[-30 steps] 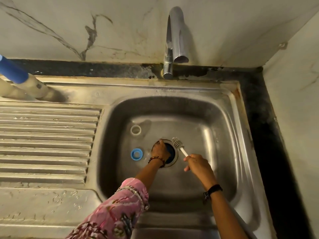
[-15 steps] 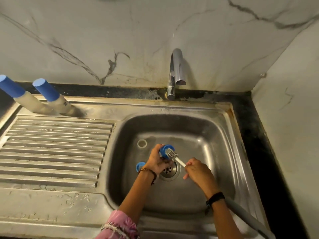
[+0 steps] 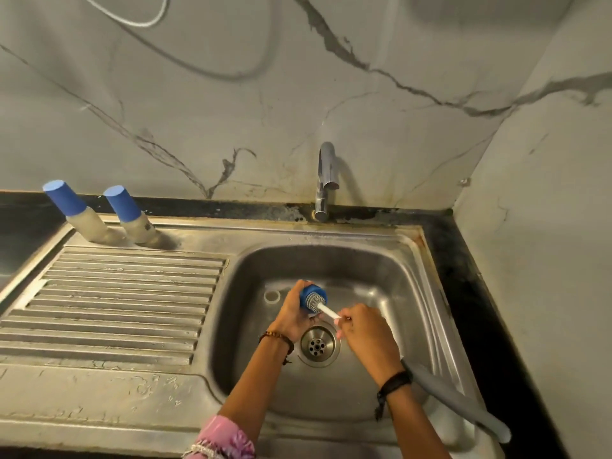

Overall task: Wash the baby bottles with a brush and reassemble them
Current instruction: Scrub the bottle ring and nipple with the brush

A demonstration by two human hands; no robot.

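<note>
The left hand (image 3: 293,314) gripped a blue bottle cap (image 3: 311,298) over the sink basin (image 3: 390,276), its open mouth turned toward the other hand so the bristles could get inside. The right hand (image 3: 366,336) pinched the white handle of the bottle brush (image 3: 326,309) close to the head, a short hold that likely gave firm control for scrubbing so small a part; the bristle head sat inside the cap's mouth. Both were held just above the drain (image 3: 317,345), probably so that drips would fall straight into it. Just beyond the cap-holding hand, a pale ring (image 3: 272,296) lay on the basin floor, apparently waiting its turn. Well away from the grip, at the back of the ribbed draining board (image 3: 116,299), two baby bottles (image 3: 99,213) with blue caps stood assembled, kept apart from the wet work. The tap (image 3: 326,180) showed no running water. A grey hose (image 3: 453,399) lay over the sink rim behind the brush-holding wrist.
</note>
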